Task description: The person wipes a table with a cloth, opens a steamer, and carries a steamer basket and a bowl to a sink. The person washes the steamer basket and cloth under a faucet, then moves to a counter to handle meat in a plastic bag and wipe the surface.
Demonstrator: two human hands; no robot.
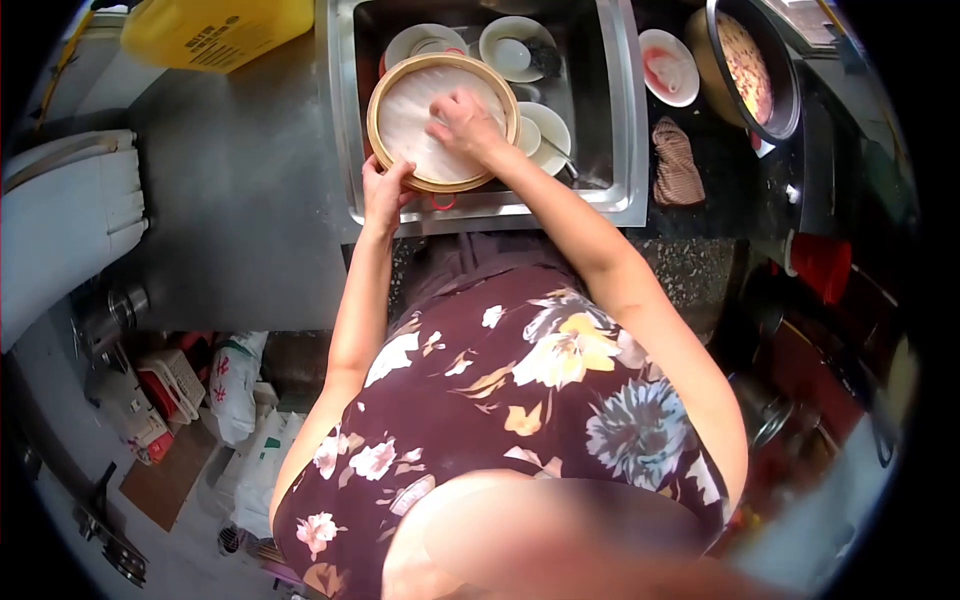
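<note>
A round bamboo steamer tray (pixel 395 85) with a white cloth liner (pixel 420 110) is held over the steel sink (pixel 628 120). My left hand (pixel 383 190) grips the tray's near rim. My right hand (pixel 465 122) rests inside the tray with its fingers pressed on the white liner. Under and behind the tray, white bowls and plates (pixel 515 45) lie in the sink basin.
A yellow jug (pixel 215 28) stands on the grey counter at the back left. Right of the sink lie a brown cloth (pixel 677 160), a small white dish (pixel 668 65) and a dark pan of food (pixel 750 65). Bags and baskets (pixel 235 385) crowd the floor at left.
</note>
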